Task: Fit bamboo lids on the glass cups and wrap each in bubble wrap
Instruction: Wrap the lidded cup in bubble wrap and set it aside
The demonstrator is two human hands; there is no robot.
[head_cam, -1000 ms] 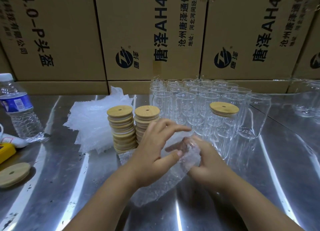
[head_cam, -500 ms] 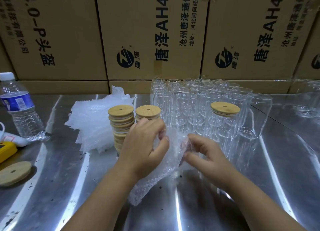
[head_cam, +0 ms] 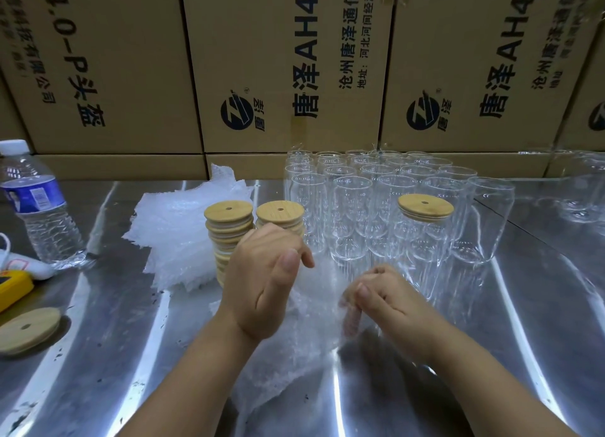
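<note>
Head view: steel worktop (head_cam: 98, 322), printed cartons (head_cam: 284, 60) stacked behind. Bubble wrap sheet (head_cam: 288, 364) lies near centre. Right hand (head_cam: 389, 300) pinches its edge; left hand (head_cam: 262, 282) curls over it, grip not discernible. Glass cups (head_cam: 353, 214) stand behind.

place: packing warehouse | evidence: stacked printed cartons (head_cam: 288, 60), steel table (head_cam: 108, 305), rows of glass cups (head_cam: 353, 207)

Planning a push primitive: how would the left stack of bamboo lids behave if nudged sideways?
Likely to shear or topple: the left lid stack is tall, narrow, with discs visibly offset. The lids look thin and wooden, so probably light and stiff. On the shiny steel table it may slide before tipping.
</note>
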